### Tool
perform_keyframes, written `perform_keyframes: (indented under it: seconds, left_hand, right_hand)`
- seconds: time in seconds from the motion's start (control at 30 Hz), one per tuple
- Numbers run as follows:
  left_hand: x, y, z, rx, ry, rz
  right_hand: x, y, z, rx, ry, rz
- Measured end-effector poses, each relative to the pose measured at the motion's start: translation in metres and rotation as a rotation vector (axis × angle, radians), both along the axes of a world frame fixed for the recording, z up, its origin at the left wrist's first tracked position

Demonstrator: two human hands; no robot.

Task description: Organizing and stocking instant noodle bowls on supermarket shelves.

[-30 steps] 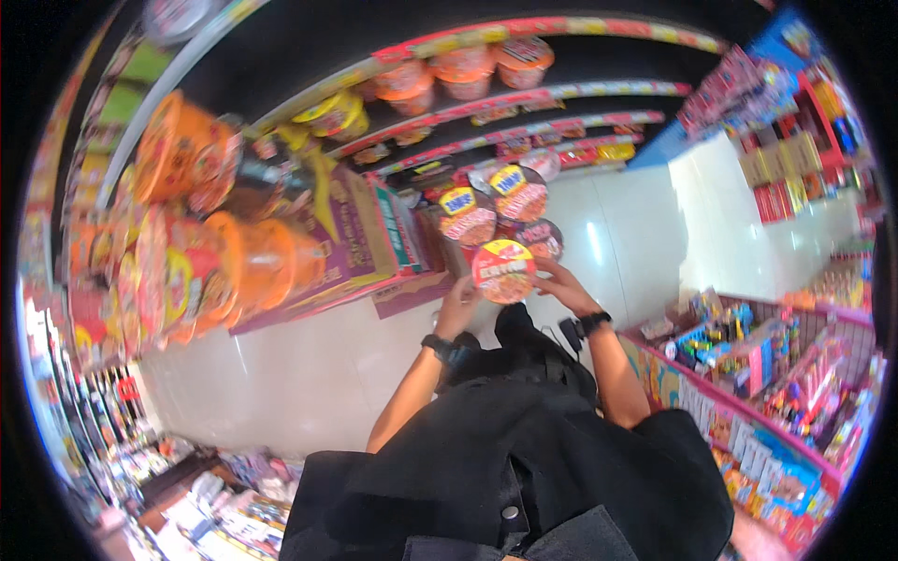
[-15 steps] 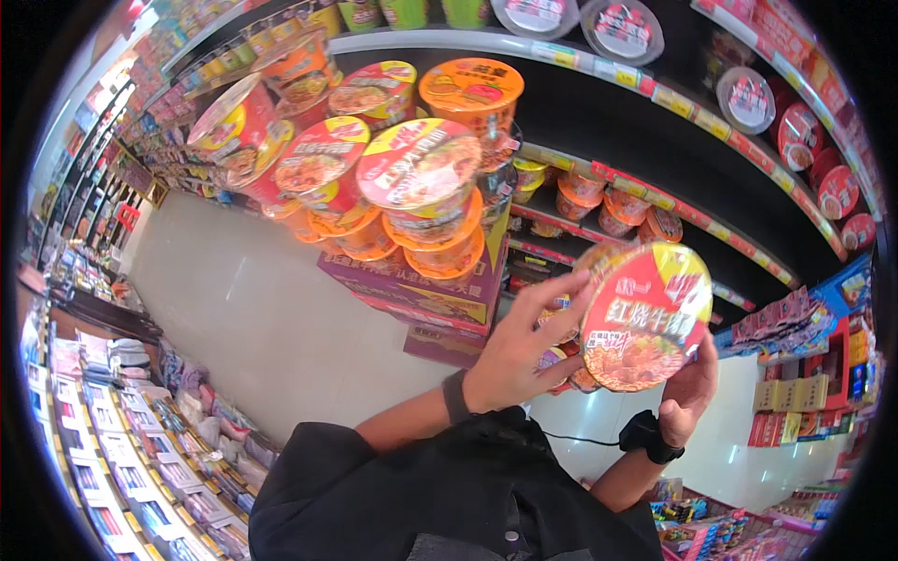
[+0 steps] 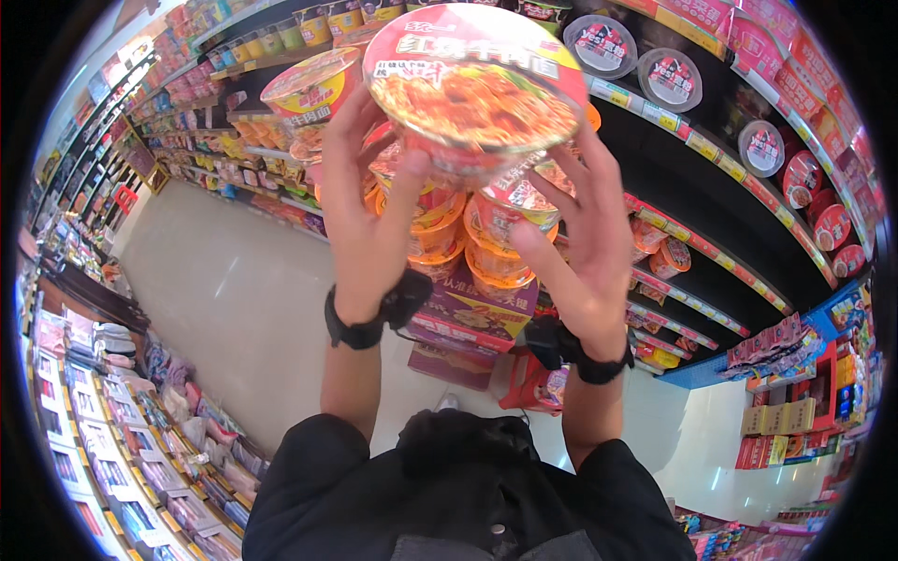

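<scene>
A large instant noodle bowl [image 3: 475, 79] with a red, white and yellow lid is held up between my two hands, in the upper middle of the view. My left hand [image 3: 363, 220] grips its left side, and my right hand [image 3: 587, 243] curls around its right side. Its lid tilts toward me. Just beneath and beyond it are stacked noodle bowls [image 3: 435, 243], orange and red, partly hidden by my hands and the held bowl. Another noodle bowl [image 3: 313, 86] with a red and yellow lid stands on the stack at the left.
Purple cartons [image 3: 468, 323] support the stacked bowls. A red bag or basket [image 3: 535, 381] sits on the floor by the cartons. Dark shelves [image 3: 702, 187] with price strips curve along the right. Snack shelving [image 3: 224, 150] runs along the far left, and a display of small goods [image 3: 122, 439] fills the near left.
Both hands have lifted the noodle bowl from the lower right up and leftward to above the stack. My left hand has shifted to its left side. The view has turned slightly.
</scene>
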State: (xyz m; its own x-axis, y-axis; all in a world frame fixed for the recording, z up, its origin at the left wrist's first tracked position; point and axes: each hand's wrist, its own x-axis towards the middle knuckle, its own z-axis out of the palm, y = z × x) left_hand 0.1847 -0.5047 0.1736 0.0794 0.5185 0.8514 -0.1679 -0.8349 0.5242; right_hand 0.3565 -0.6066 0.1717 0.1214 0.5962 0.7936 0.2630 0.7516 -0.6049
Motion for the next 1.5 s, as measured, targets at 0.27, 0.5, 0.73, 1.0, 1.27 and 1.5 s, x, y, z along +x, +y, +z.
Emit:
perform_keyframes:
  seconds: [0.27, 0.5, 0.73, 1.0, 1.27, 1.5]
  left_hand:
    - [-0.017, 0.05, -0.012, -0.107, 0.06, -0.078]
    - [-0.016, 0.069, -0.018, -0.153, 0.096, -0.054]
    - [-0.014, 0.081, -0.026, -0.179, 0.068, -0.096]
    - [-0.019, 0.083, -0.028, -0.179, 0.069, -0.063]
    - [-0.018, 0.085, -0.031, -0.197, 0.12, -0.05]
    - [-0.019, 0.071, -0.027, -0.274, 0.078, -0.158]
  right_hand:
    - [-0.037, 0.05, -0.006, -0.136, 0.07, 0.031]
    - [-0.043, 0.074, -0.011, -0.103, 0.091, 0.026]
    - [-0.044, 0.079, -0.014, -0.151, 0.102, 0.041]
    - [-0.047, 0.087, -0.02, -0.137, 0.112, 0.058]
    - [-0.048, 0.087, -0.017, -0.153, 0.132, 0.055]
    - [-0.048, 0.078, -0.023, -0.157, 0.109, 0.04]
